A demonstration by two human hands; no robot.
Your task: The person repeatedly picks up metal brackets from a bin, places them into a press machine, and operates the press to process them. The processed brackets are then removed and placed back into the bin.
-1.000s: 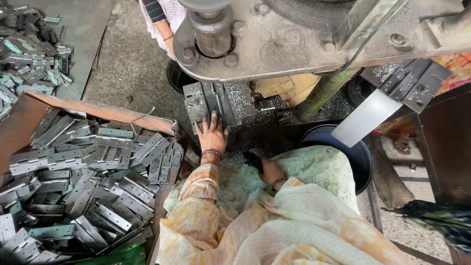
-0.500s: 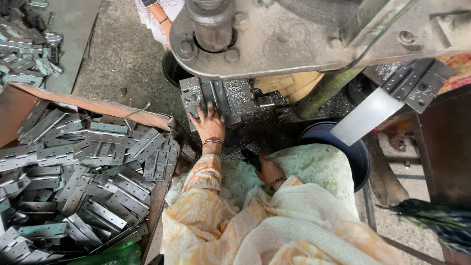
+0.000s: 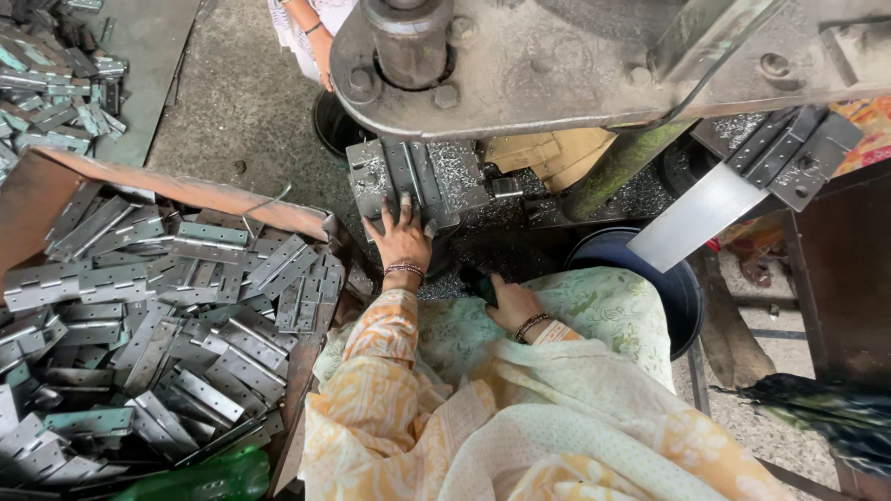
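Note:
My left hand (image 3: 401, 239) lies flat on the grey metal die block (image 3: 413, 181) of a press, fingers spread over a hinge piece set on it. My right hand (image 3: 510, 303) rests low on my lap by the block's dark base, fingers curled; whether it holds anything is hidden. Above hangs the heavy press head (image 3: 520, 65) with its round ram. Metal shavings cover the block and the bed around it.
A rusty tray (image 3: 186, 190) at the left holds several grey steel hinges (image 3: 139, 306). More hinges (image 3: 56, 83) lie on the floor at the top left. A dark blue tub (image 3: 682, 297) stands to the right. Another person's arm (image 3: 311, 37) shows at the top.
My left hand has stayed on the die block, with its fingers shifted slightly. The view has tilted a little; my right hand stays on my lap.

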